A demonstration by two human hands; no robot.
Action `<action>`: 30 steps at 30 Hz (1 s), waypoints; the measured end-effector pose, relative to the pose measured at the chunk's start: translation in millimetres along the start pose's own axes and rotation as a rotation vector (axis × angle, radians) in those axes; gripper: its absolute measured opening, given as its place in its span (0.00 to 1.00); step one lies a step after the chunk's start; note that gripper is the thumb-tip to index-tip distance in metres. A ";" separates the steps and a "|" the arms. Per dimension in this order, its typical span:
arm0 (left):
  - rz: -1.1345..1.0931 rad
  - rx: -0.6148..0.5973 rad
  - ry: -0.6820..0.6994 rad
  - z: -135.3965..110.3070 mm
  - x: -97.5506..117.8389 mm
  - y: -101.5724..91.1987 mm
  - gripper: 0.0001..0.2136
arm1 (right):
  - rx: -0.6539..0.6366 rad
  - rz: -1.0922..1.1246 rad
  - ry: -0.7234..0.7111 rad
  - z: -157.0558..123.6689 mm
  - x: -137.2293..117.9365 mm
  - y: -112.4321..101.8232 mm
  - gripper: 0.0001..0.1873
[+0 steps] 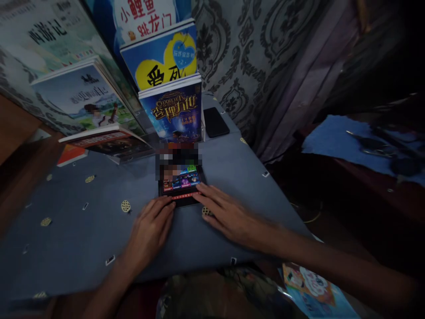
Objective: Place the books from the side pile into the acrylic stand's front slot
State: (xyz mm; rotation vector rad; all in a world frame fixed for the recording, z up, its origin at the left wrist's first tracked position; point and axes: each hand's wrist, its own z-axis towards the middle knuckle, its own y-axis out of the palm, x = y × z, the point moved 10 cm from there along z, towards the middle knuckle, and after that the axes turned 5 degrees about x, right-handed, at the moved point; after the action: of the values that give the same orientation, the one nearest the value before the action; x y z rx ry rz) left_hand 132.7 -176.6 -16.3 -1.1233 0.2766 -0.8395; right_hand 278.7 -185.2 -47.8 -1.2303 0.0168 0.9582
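Observation:
On the table in front of me lies a dark, flat, book-like item [181, 182] with a grid of small colourful pictures and a red strip along its near side. Its upper part is blurred out, so I cannot tell whether it is a book or a tablet. My left hand [151, 226] rests palm down, fingertips at the item's near left corner. The fingers of my right hand [229, 215] are stretched out and apart, touching its near right edge. Neither hand is wrapped around anything. Just behind the item stands a blue book [172, 113] with gold lettering.
Several more books stand upright at the back, among them a blue-and-yellow one [162, 57] and a pale green one [43, 31]. A black phone-like slab [216, 122] lies beside them. The grey-blue tablecloth [83, 235] ends at the right. Blue cloth [332, 137] lies beyond.

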 end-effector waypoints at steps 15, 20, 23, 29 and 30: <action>0.143 -0.106 -0.210 33.1 -40.2 11.0 0.10 | -0.193 0.240 -0.010 2.9 -45.4 10.2 0.25; 0.257 -0.198 -0.234 40.0 -33.3 22.7 0.20 | -0.162 0.399 -0.021 20.6 -50.4 14.0 0.18; 0.335 -0.250 -0.257 44.0 -26.9 31.2 0.22 | -0.004 0.428 0.098 37.4 -20.9 -1.3 0.16; 0.422 -0.416 -0.276 55.5 -7.7 42.8 0.18 | 0.291 0.530 0.327 57.1 35.3 -25.4 0.12; 0.421 -0.436 -0.280 57.0 -6.5 41.4 0.18 | 0.315 0.574 0.358 57.8 41.0 -23.8 0.11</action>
State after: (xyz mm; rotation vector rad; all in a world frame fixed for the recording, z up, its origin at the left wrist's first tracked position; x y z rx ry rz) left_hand 180.5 -126.1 -28.9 -1.5031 0.4560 -0.2440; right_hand 292.1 -114.7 -27.1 -1.1025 0.8112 1.1550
